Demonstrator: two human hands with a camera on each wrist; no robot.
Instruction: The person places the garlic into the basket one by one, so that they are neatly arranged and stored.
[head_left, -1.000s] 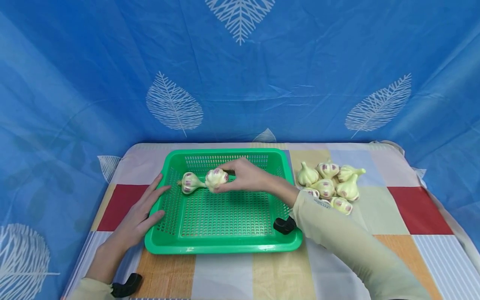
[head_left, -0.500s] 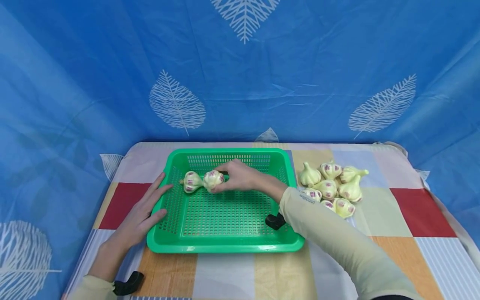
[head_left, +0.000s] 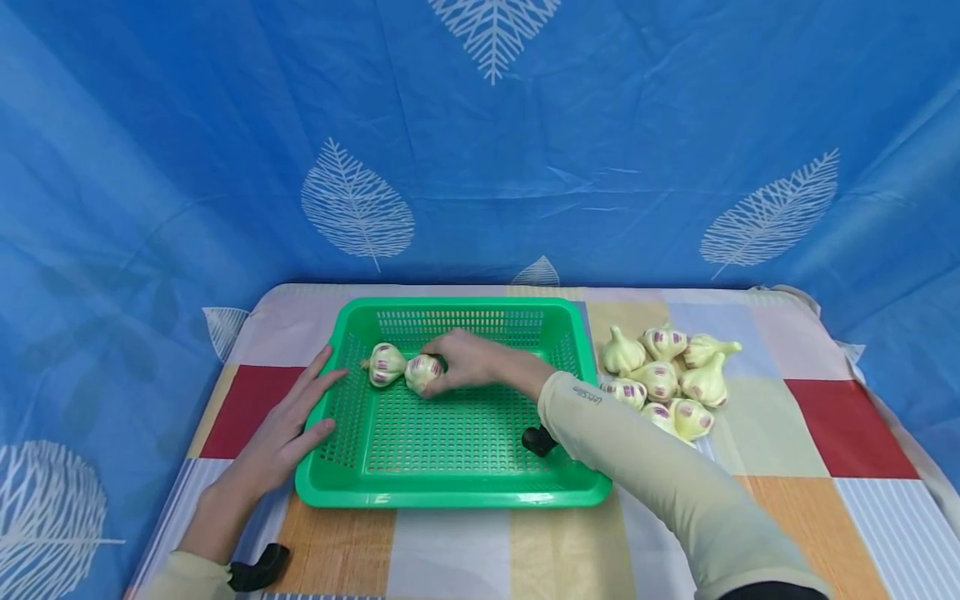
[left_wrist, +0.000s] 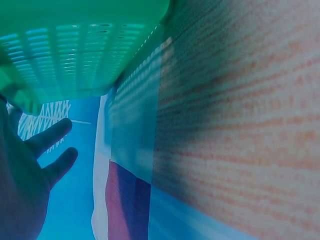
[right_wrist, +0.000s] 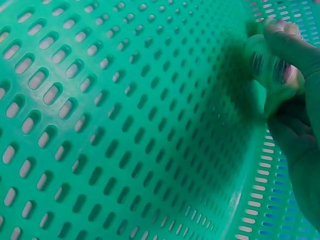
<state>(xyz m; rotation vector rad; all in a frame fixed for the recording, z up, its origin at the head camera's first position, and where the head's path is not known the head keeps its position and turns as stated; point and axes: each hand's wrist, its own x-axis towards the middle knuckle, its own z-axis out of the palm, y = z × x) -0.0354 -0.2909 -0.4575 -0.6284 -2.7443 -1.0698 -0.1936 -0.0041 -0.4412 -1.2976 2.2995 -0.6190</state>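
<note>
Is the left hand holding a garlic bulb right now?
No, the left hand lies flat with straight fingers against the green basket's left rim, holding nothing.

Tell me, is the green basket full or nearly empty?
Nearly empty. The green basket holds just two garlic bulbs: one lying loose, one gripped by the right hand.

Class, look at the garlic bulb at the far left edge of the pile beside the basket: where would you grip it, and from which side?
Grip that garlic bulb round its wide lower body, coming from above and the left. It stands upright with its stem tip up, and its left side looks clear, while other bulbs crowd its right.
</note>
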